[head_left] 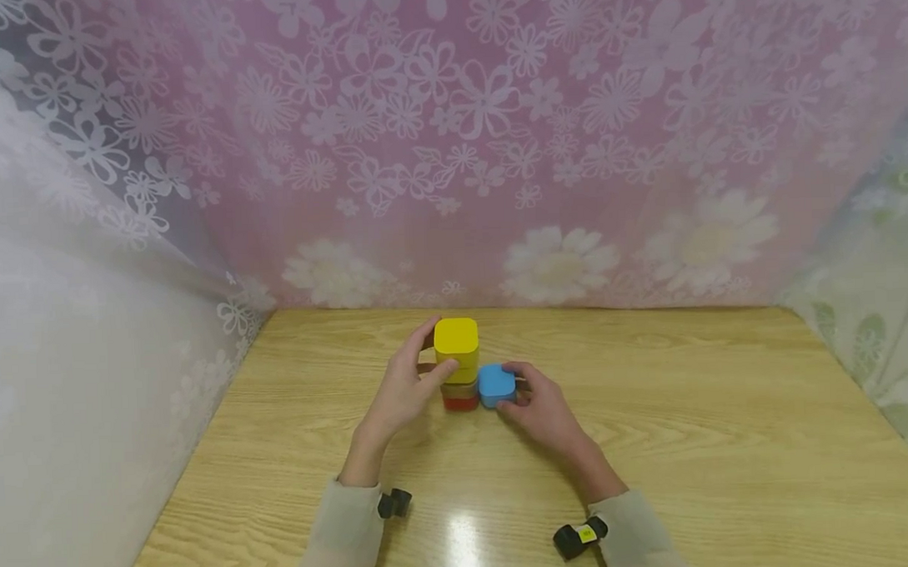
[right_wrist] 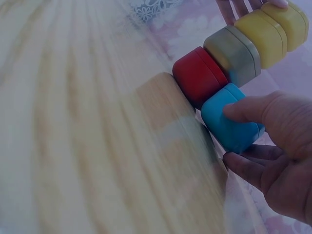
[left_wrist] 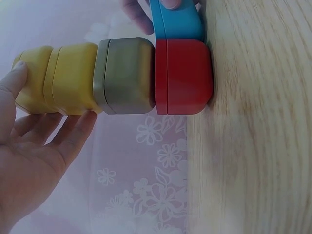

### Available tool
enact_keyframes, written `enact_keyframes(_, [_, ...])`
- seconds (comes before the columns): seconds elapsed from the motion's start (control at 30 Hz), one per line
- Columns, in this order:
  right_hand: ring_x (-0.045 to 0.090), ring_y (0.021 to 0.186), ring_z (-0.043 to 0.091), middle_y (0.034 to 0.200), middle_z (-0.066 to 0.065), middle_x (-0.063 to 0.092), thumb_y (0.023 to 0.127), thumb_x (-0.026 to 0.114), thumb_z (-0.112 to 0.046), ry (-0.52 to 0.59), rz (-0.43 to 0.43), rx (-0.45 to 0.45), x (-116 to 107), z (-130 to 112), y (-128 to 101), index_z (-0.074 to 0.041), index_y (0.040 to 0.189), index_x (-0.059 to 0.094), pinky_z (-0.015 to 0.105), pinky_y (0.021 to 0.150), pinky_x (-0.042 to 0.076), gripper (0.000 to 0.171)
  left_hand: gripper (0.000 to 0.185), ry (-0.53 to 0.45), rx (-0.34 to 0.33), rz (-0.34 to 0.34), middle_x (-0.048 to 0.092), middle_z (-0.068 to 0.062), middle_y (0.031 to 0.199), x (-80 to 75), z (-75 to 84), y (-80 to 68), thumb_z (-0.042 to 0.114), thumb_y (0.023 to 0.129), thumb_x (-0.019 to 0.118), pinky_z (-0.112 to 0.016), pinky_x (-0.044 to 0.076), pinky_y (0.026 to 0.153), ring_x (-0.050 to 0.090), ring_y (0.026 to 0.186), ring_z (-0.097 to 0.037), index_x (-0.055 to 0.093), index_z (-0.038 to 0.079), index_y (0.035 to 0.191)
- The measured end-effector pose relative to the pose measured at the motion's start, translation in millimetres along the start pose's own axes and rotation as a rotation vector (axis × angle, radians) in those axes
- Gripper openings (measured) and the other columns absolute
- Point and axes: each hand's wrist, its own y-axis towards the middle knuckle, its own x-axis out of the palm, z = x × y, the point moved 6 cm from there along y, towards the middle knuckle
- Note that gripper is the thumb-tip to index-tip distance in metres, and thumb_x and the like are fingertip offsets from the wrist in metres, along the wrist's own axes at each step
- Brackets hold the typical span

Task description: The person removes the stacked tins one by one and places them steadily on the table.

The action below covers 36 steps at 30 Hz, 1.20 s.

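Observation:
Several small lidded tins with rounded corners stand stacked in one column on the table. At its base is a red tin (left_wrist: 187, 80), with a gold tin (left_wrist: 129, 75) above it. Over these come a lower yellow tin (left_wrist: 74, 78) and an upper yellow tin (head_left: 456, 338). My left hand (head_left: 405, 394) grips the two yellow tins from the left, its thumb on the upper one. Right beside the red tin, at table level, a blue tin (head_left: 497, 385) is pinched between the thumb and fingers of my right hand (head_left: 544, 407).
The wood-grain table (head_left: 699, 408) extends to both sides of the column. A pink flowered cloth (head_left: 449, 150) hangs behind its far edge, with pale cloths at left (head_left: 88, 330) and right (head_left: 876, 327). Black wrist cameras (head_left: 576, 539) sit at both sleeves.

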Motion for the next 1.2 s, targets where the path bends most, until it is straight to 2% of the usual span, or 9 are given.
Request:
enact_keyframes(0.3, [0.055,0.126,0.037,0.141,0.019,0.053,0.087,0.075,-0.003,-0.023,0.003,-0.033,1.5,-0.6,0.7,-0.004,0.137,0.051,0.049,0.101,0.05,0.055,0.068,-0.008,-0.019,0.007,0.048,-0.007,0.145,-1.1,-3.1,-1.8,0.026,0.098,0.063,-0.035,0.055,0.095,0.049,0.13,-0.023,0.031,0.01,0.155])
enact_keyframes(0.67, [0.055,0.126,0.036,0.138,0.019,0.055,0.086,0.076,-0.004,-0.091,0.009,-0.031,1.3,0.8,-0.1,-0.003,0.134,0.051,0.052,0.104,0.046,0.054,0.066,-0.019,-0.01,-0.006,0.048,-0.007,0.144,0.6,-3.7,-2.4,0.026,0.099,0.063,-0.035,0.055,0.095,0.049,0.129,-0.022,0.031,0.011,0.155])
enact_keyframes(1.2, [0.052,0.129,0.036,0.139,0.02,0.054,0.086,0.076,-0.003,-0.081,0.001,-0.025,0.0,3.5,0.3,-0.003,0.134,0.05,0.051,0.107,0.044,0.054,0.068,0.0,-0.006,-0.01,0.048,-0.007,0.145,1.2,-1.5,-1.5,0.025,0.098,0.064,-0.034,0.055,0.094,0.05,0.129,-0.022,0.031,0.011,0.155])
